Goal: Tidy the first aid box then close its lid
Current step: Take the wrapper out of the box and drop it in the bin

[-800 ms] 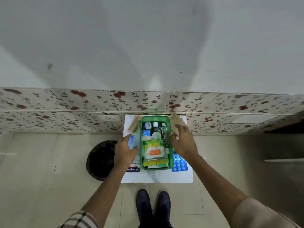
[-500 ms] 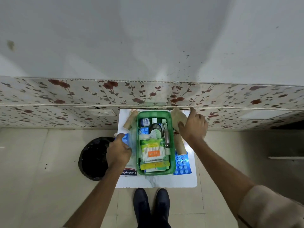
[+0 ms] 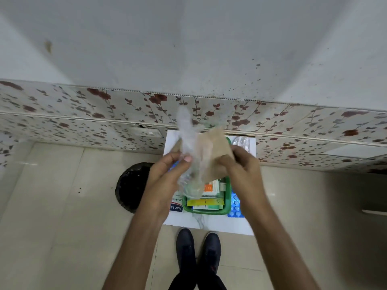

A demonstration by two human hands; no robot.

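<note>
The green first aid box [image 3: 227,208] stands open on a small white table [image 3: 209,225], packed with packets and a cotton bud pack [image 3: 210,188]. Both hands are raised over the box. My right hand [image 3: 244,170] grips a tan bandage piece [image 3: 215,151]. My left hand [image 3: 165,174] pinches a clear plastic wrapper [image 3: 187,139] that wraps around the bandage and trails up, blurred. The far half of the box is hidden behind them.
A blue blister pack [image 3: 236,207] lies right of the box, and a white Hansaplast packet [image 3: 176,208] lies to its left. A clear plastic item [image 3: 244,143] sits at the table's back right. A black bin [image 3: 129,185] stands left, my shoes [image 3: 199,254] below.
My right hand lifted the tan bandage from the right of the box to above it. My left hand left the blue item and rose to grip the clear wrapper.
</note>
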